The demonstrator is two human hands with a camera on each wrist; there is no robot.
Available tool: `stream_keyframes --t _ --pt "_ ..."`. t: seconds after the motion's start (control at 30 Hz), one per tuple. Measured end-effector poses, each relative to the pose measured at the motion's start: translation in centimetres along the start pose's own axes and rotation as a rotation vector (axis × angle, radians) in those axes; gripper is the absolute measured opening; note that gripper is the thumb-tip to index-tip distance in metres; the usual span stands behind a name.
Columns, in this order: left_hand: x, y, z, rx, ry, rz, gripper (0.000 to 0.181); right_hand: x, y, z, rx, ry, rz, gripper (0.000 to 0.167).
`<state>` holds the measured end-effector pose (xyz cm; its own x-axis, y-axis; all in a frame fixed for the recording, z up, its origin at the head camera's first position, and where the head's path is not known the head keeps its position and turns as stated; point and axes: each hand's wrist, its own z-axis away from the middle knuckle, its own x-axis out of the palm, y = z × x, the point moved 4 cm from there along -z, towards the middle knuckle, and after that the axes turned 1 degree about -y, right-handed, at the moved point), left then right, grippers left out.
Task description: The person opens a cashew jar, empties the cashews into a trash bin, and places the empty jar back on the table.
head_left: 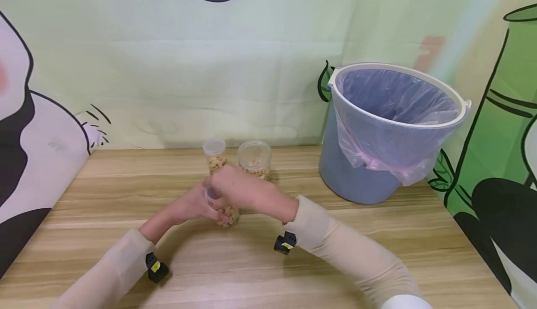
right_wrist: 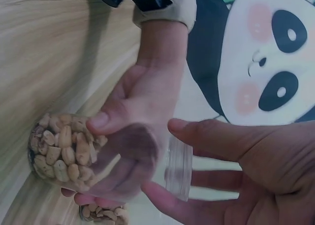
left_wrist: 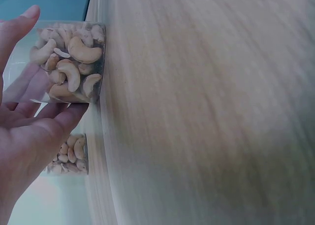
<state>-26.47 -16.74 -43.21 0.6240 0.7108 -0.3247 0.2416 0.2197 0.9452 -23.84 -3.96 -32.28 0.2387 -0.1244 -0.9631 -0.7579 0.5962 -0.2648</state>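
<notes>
The left hand [head_left: 190, 206] grips a clear round jar [right_wrist: 133, 176], its lower part filled with pale, curved cashews [left_wrist: 71, 62]. The right hand [head_left: 253, 191] holds its thumb and fingers around the transparent lid [right_wrist: 178, 168]. The jar is over the tabletop [head_left: 209, 271], nearer than two nut containers [head_left: 254, 153]; I cannot tell whether it touches.

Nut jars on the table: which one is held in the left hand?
The front jar, gripped by the left hand; the back-left jar and back-right jar stand behind it.
</notes>
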Motion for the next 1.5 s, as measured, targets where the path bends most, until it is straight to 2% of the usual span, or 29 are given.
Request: stream_keyframes --t 0.2,0.33,0.5,0.63,0.73,0.8,0.87,1.0,1.23,1.5 --pt "0.1 0.0 0.1 0.005 -0.02 0.063 0.083 -0.3 0.8 -0.7 -0.056 -0.105 0.002 0.051" --pt "0.1 0.1 0.1 -0.002 -0.028 0.078 0.082 -0.4 1.2 -0.8 -0.045 -0.165 -0.043 0.056" --pt "0.0 -0.1 0.2 -0.023 -0.008 0.075 0.086 -0.5 1.3 -0.6 -0.059 -0.189 -0.037 0.058" --pt "-0.2 0.0 0.0 -0.015 0.015 0.014 0.082 -1.4 1.6 -0.2 -0.017 -0.116 -0.015 0.051" --pt "-0.3 0.0 0.0 -0.009 0.014 -0.036 0.071 -2.0 1.6 -0.2 0.052 -0.042 -0.002 0.046" --pt "-0.4 -0.1 0.0 -0.015 0.005 -0.043 0.067 -1.8 1.4 -0.4 0.081 -0.015 0.017 0.046" --pt "-0.4 -0.1 0.0 -0.011 -0.004 -0.035 0.072 -1.4 1.2 -0.6 0.098 0.001 0.053 0.047" --pt "-0.3 -0.1 0.1 -0.001 -0.006 -0.04 0.08 -0.6 0.7 -0.6 0.11 0.019 0.102 0.045" --pt "-0.2 -0.1 0.3 0.001 -0.011 -0.064 0.085 -0.2 0.4 -0.3 0.144 0.044 0.076 0.035" --pt "-0.2 0.2 0.2 -0.008 -0.007 -0.041 0.092 -0.4 0.1 -0.3 0.115 0.039 0.049 0.028"
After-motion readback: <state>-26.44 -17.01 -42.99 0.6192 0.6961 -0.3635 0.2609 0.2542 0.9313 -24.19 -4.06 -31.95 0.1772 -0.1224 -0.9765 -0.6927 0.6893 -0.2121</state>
